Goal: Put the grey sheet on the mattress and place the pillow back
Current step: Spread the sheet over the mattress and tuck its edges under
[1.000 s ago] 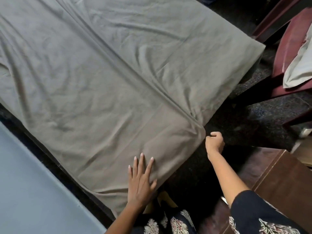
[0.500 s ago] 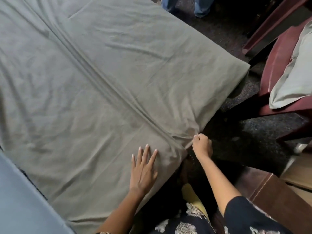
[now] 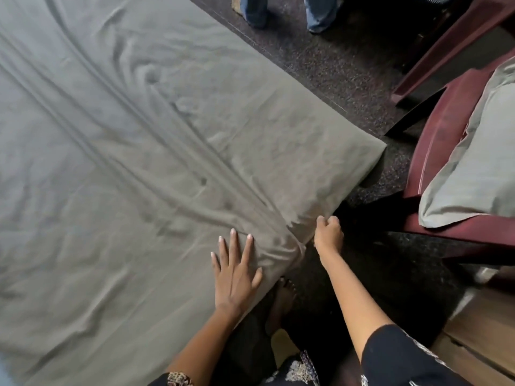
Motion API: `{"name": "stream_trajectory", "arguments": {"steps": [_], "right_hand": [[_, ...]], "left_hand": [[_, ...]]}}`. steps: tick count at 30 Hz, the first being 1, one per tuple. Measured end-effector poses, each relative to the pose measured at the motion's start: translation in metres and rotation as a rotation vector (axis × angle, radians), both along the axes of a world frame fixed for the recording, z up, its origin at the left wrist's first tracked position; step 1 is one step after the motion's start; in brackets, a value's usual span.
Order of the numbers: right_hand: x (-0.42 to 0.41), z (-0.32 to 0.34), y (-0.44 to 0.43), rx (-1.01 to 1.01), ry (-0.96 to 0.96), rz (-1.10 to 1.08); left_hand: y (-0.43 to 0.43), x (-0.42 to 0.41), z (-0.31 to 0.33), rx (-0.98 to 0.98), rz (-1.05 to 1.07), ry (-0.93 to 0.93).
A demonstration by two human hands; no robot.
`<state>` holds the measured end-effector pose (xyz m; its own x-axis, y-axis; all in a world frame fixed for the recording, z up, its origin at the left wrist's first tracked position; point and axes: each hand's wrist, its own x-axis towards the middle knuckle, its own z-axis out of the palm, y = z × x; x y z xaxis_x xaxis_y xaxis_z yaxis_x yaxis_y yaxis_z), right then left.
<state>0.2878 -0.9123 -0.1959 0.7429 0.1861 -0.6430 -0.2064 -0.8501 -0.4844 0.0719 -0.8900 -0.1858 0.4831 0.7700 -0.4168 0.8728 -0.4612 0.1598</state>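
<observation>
Across the left, we see one grey sheet (image 3: 125,162) spread creased over the mattress. Our left hand (image 3: 237,274) presses flat on it, fingers straight. Our right hand (image 3: 328,232) curls at the sheet's side edge; whether it pinches cloth we cannot tell. One pillow (image 3: 473,176) lies on one maroon chair (image 3: 434,135).
</observation>
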Motion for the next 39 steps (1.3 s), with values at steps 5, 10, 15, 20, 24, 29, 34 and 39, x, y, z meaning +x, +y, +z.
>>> {"name": "stream_trajectory", "arguments": {"steps": [5,10,15,20,24,29,34,39], "right_hand": [[0.065,0.015,-0.001,-0.157,-0.255,0.102],[0.117,0.012,0.011,-0.149,-0.275,-0.031],[0.13,0.0,0.043,0.036,-0.162,-0.12],[0.159,0.012,0.056,-0.143,-0.306,0.013],[0.215,0.012,0.061,-0.134,-0.376,-0.127],[0.224,-0.041,0.055,-0.064,-0.331,-0.217],[0.159,0.002,0.072,-0.068,-0.205,0.027],[0.152,0.025,0.063,-0.156,-0.378,0.035]], "left_hand": [[0.012,0.024,-0.005,0.019,0.007,-0.05],[0.023,0.053,-0.005,0.027,-0.075,-0.054],[0.019,0.067,-0.009,0.02,-0.025,0.003],[0.017,0.065,-0.014,0.042,-0.021,-0.004],[0.019,0.066,-0.014,0.048,-0.036,-0.007],[0.019,0.07,-0.014,0.038,-0.028,0.007],[0.018,0.067,-0.017,0.048,-0.057,0.001],[0.0,0.059,-0.017,0.03,-0.101,0.003]]}}
